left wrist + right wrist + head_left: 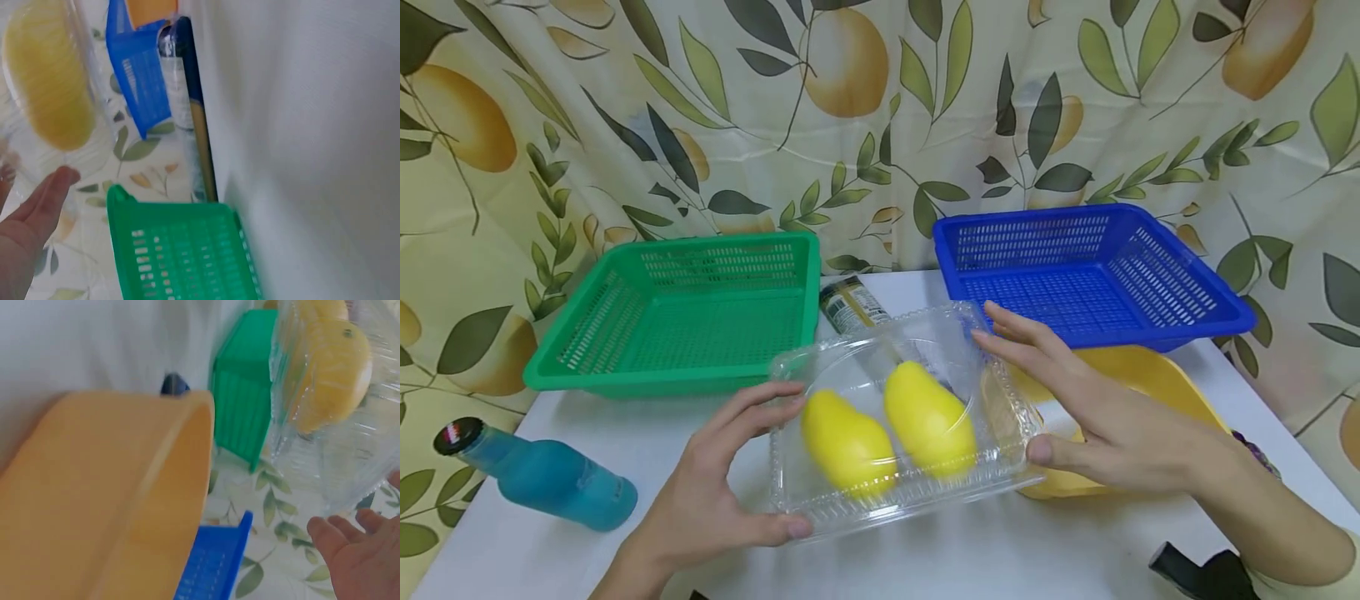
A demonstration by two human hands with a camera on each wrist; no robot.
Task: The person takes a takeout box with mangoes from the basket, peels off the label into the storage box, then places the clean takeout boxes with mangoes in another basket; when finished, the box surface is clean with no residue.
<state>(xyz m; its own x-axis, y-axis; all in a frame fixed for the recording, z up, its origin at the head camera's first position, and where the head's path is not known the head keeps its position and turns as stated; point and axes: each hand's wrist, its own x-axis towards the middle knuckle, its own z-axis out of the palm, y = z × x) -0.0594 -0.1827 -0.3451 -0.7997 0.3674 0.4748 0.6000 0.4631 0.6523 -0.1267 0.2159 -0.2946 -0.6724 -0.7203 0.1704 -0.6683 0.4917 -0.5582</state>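
A clear plastic clamshell box (925, 333) is tilted above the table between both hands, with two yellow mangoes (928, 421) inside. My left hand (711, 475) holds its left side, thumb at the front edge and fingers on the side. At the right side, my right hand (1097, 408) touches the box with thumb and fingers spread and fairly straight. The left wrist view has one mango (50, 75) through the plastic, beyond the fingertips. In the right wrist view, fingertips (325, 531) are close to the box (344, 462); contact there is hard to tell.
A green basket (677, 387) stands at the back left, a blue basket (1093, 333) at the back right. Partly behind my right hand is a yellow tub (1138, 367). A can-like container (853, 307) lies between the baskets. A blue bottle (557, 483) lies at the left.
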